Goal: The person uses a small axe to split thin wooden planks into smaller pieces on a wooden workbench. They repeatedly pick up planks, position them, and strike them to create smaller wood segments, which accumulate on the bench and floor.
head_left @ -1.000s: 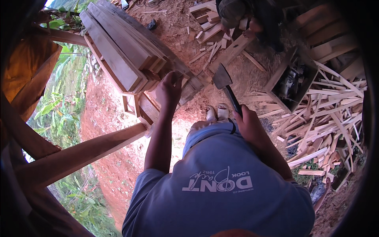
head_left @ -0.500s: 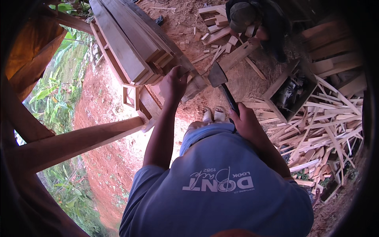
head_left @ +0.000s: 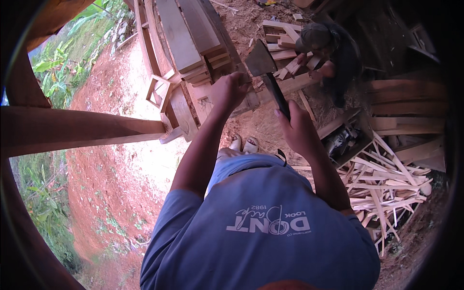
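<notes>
Hatchet (head_left: pixel 265 67) with a broad, dull grey wedge blade and dark handle sits raised in the right hand (head_left: pixel 298 129), fingers wrapped tight. The left hand (head_left: pixel 227 91) clasps rough pale timber (head_left: pixel 249 99) beside stacked planks (head_left: pixel 186 36).

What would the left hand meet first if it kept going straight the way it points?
Probably the stacked planks on the wooden frame: the left hand points up-frame and already looks to be at their near end, though depth is unclear.

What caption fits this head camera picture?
Right hand raises a hatchet; left hand steadies stacked planks.
</notes>
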Motion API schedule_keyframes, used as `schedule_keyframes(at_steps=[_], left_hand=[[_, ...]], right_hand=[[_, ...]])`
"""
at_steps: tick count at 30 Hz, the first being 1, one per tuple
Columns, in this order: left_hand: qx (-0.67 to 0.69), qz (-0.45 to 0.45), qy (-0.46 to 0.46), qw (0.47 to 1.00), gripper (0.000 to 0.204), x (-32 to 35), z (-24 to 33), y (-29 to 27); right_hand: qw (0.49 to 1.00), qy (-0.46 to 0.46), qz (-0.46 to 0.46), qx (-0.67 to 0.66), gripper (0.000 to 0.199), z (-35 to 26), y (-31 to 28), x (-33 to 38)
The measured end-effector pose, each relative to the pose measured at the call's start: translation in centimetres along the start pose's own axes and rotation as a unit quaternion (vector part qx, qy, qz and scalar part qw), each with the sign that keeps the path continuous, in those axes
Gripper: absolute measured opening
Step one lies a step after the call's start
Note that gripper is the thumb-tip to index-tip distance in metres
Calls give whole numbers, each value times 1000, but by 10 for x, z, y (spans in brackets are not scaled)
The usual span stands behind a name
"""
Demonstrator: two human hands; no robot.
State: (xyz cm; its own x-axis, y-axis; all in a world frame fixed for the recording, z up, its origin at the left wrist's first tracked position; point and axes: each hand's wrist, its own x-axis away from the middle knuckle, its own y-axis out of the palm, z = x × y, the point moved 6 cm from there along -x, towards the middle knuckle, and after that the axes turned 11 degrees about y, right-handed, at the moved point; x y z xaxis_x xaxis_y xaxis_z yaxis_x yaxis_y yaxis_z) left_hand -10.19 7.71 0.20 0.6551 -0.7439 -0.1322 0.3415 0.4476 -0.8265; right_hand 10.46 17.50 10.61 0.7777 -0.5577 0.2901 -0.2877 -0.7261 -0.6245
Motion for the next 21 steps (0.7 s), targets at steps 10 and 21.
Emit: schedule_keyframes(at_steps=[10,21], left_hand=[[13,-11,-1,1000,24,4,4,0],[9,-4,10,1000,20,7,6,10]], right_hand=[[994,7,1,112,34,-32,-8,-23],[947,177,-248,100,23,-26,-21,-59]])
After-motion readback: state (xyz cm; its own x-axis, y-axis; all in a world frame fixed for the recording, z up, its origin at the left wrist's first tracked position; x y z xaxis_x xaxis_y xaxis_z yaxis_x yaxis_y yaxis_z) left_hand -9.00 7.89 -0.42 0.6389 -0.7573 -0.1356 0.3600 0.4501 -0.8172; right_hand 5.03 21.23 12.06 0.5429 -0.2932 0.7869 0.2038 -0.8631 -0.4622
